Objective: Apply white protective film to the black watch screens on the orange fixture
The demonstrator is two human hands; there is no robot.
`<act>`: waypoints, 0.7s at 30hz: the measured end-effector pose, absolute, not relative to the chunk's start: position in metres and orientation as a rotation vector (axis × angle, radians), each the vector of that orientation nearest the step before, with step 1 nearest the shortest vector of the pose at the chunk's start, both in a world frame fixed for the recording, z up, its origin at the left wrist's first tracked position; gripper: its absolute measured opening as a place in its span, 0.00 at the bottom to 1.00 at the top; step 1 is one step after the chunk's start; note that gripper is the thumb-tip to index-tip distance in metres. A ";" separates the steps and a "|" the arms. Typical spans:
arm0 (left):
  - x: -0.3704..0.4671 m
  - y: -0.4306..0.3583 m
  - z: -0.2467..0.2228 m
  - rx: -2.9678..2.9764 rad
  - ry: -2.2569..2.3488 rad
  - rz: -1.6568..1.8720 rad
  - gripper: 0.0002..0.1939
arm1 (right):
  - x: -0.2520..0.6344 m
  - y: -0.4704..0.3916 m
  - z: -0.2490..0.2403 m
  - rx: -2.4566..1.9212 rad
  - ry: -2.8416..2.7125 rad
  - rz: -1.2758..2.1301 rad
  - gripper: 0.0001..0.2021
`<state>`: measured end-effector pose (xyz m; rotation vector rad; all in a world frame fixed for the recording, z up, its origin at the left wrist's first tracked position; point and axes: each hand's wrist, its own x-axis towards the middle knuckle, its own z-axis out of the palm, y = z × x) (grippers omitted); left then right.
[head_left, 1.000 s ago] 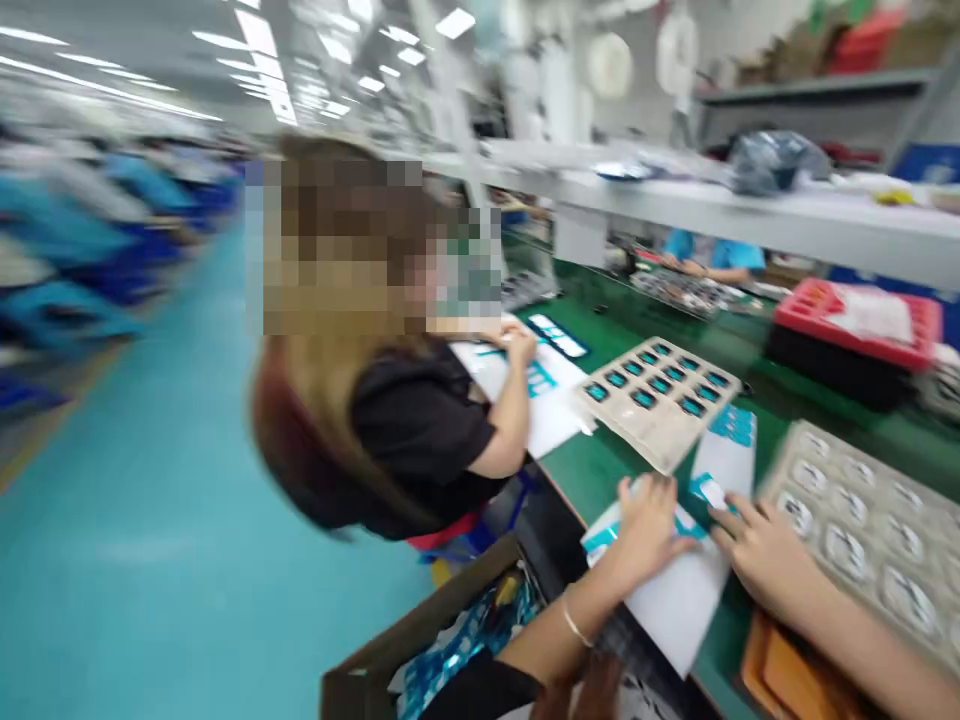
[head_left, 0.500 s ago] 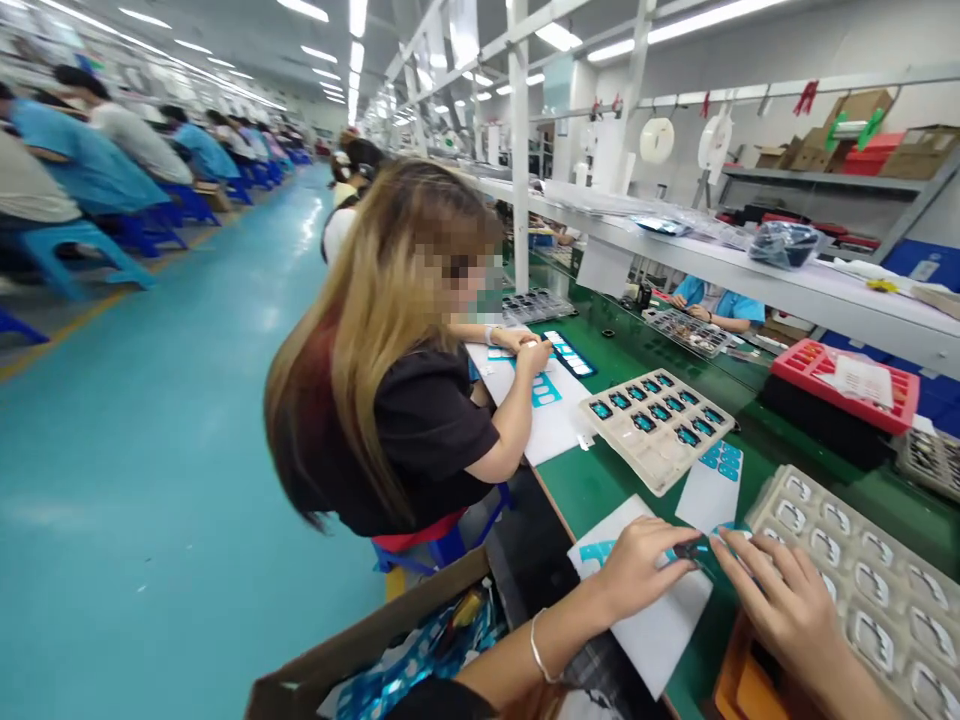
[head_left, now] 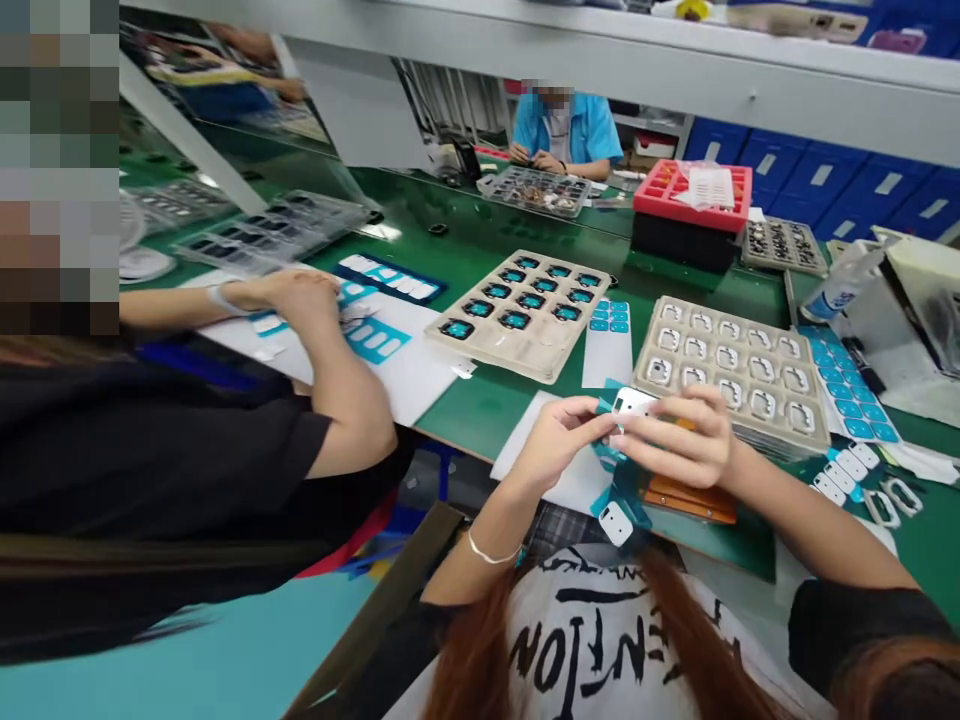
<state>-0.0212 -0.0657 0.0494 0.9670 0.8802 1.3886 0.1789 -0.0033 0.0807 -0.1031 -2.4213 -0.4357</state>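
Between my two hands is a strip of teal backing film with white rounded-corner stickers, its lower end hanging down toward my lap. My left hand pinches the strip's left edge with thumb and fingers. My right hand is closed on its other side, with the fingertips at an upper white piece. Below my right hand lies an orange block. Just beyond is a beige tray of white frames. Under my left hand a white sheet rests on the green table.
A beige tray holds dark parts with teal film. A co-worker's hands are at the left over white paper. Sticker sheets, a bottle and a red bin stand right and behind. A white shelf crosses above.
My view has swung right and down. The small dark part at my left fingertips is gone from them; both hands now hold the teal strip with white stickers, closer to my body.
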 end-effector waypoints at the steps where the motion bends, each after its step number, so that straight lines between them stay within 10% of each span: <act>1: -0.019 -0.066 0.050 0.970 0.905 1.415 0.17 | 0.184 -0.006 0.083 -0.159 -2.403 -0.449 0.17; 11: -0.009 -0.075 0.055 1.474 1.066 1.489 0.11 | 0.193 -0.045 0.082 -0.521 -2.260 -0.081 0.20; 21: -0.010 -0.075 0.059 1.859 0.918 1.283 0.06 | 0.187 -0.047 0.058 -0.779 -1.644 1.243 0.12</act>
